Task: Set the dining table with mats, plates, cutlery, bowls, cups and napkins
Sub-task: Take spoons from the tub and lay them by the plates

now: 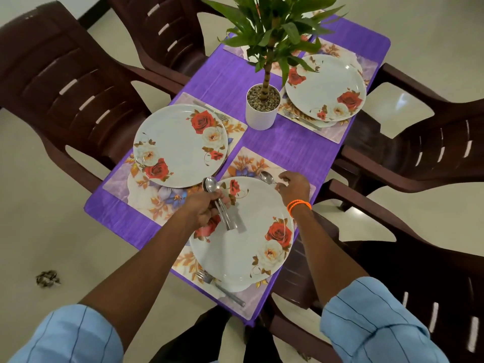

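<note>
Just beyond the plate (241, 237) (far rim), right fingers (284, 180) pinch a spoon (267, 177).

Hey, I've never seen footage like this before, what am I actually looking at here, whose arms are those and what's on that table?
There is no machine here. The single picture comes from a camera worn on a person's head, looking forward and down, so the two arms reaching in are that person's own.

Below is a table with a purple cloth, brown chairs round it and a potted plant in the middle. Three flowered plates show, each on a floral mat: near plate, left plate, far plate. A fork lies beside each.

The left hand grips a bundle of spoons above the near plate. The right hand, with an orange band on its wrist, pinches a single spoon at that plate's far edge, apparently to lay it down.
</note>
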